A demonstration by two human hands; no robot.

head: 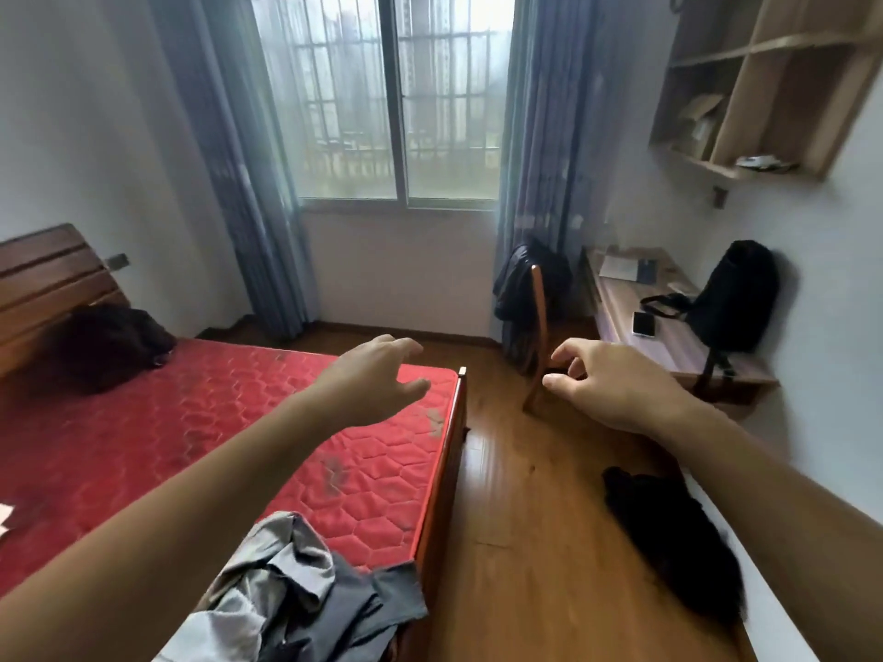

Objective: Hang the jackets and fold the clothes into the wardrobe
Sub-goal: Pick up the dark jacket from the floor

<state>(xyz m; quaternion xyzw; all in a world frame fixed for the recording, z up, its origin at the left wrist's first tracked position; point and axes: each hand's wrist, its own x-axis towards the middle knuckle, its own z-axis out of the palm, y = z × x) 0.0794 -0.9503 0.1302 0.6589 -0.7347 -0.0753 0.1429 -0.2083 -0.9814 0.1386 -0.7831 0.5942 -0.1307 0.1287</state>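
Both my arms reach out in front of me with nothing in them. My left hand (377, 379) hangs over the far corner of the red quilted mattress (191, 422), fingers loosely spread. My right hand (616, 389) hovers above the wooden floor, fingers slightly curled round empty air.

As far as I can judge, the job is barely begun, for nothing I can see is hung or folded. A crumpled heap of grey clothes (286, 590) lies on the foot of the bed at my six o'clock. A dark bundle of clothing (110, 346) sits by the wooden headboard at ten o'clock. A dark jacket (521, 289) is draped over the back of the wooden chair (539, 327) at one o'clock, well beyond my right hand. A black garment (669, 532) lies on the floor at four o'clock, against the wall. The wardrobe is out of view, so I cannot tell what it already holds.
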